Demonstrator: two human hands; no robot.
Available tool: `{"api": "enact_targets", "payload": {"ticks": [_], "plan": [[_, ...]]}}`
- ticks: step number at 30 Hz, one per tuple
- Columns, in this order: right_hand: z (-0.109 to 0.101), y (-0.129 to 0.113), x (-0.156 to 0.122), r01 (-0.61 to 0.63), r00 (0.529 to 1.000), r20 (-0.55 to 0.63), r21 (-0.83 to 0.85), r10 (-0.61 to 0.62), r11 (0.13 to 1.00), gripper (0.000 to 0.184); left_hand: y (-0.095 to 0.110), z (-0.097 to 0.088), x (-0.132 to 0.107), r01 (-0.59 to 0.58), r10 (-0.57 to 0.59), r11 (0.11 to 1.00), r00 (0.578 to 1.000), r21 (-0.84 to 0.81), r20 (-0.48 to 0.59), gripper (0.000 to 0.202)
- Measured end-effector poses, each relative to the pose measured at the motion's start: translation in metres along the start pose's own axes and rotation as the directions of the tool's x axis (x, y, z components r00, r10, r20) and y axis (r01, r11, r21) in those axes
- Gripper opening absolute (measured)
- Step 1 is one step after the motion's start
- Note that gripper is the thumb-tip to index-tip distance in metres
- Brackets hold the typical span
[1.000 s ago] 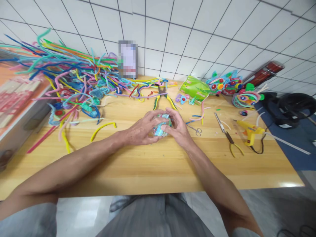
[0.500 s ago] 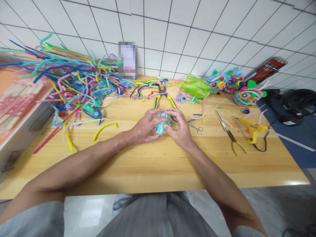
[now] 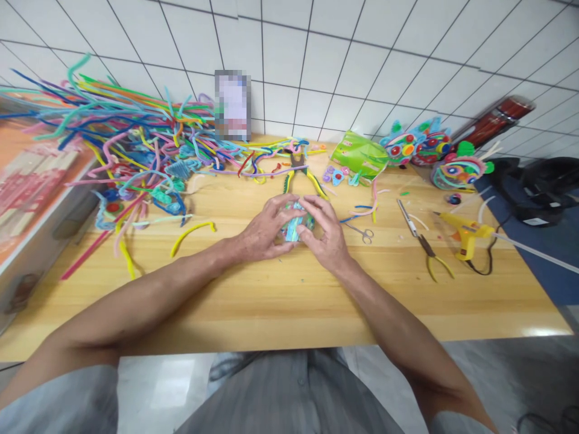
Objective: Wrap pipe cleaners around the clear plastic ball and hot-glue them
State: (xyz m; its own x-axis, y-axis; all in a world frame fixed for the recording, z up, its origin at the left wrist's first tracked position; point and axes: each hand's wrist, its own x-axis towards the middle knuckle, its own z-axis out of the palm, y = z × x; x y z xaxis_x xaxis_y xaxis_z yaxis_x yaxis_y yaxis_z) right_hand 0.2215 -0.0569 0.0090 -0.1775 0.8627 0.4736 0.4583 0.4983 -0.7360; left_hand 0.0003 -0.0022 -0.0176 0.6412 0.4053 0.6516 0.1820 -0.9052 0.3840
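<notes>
Between both hands, over the middle of the wooden table, is a small rounded pipe-cleaner piece in light blue and green stripes. My left hand curls round its left side, thumb along the lower edge. From the right, my right hand closes on it, fingers over the top and thumb pressed to its front. The fingers hide much of the piece. Just beyond the hands lie yellow-and-green-handled pliers, with their handles toward me.
Left is a heap of pipe cleaners. Behind stand a blurred phone-like panel and a green packet. Rightward are finished animal-face crafts, small scissors, a craft knife, yellow-handled pliers and a yellow glue gun.
The view has shifted slightly. Both hands keep their hold on the striped piece, and the right fingers lie a little closer over its top.
</notes>
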Motion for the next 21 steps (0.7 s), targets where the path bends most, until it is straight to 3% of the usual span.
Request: {"api": "enact_targets", "payload": {"ticks": [7,12,21], "plan": [[-0.0041,-0.005,0.0024,0.008,1.0,0.008,-0.005,-0.008,1.0,0.058,0.0001,0.0025,-0.0006,0.024,-0.025,1.0,0.999,-0.011,-0.02,0.077],[-0.0042,-0.006,0.0018,0.057,0.998,-0.02,-0.021,-0.057,0.998,0.049,0.0005,0.0038,-0.001,0.005,-0.005,1.0,0.999,0.008,-0.042,0.075],[-0.002,-0.0039,0.0017,-0.006,1.0,0.002,0.017,0.006,1.0,0.049,0.0,0.0036,-0.0011,0.022,-0.022,1.0,0.999,0.008,-0.028,0.075]]}}
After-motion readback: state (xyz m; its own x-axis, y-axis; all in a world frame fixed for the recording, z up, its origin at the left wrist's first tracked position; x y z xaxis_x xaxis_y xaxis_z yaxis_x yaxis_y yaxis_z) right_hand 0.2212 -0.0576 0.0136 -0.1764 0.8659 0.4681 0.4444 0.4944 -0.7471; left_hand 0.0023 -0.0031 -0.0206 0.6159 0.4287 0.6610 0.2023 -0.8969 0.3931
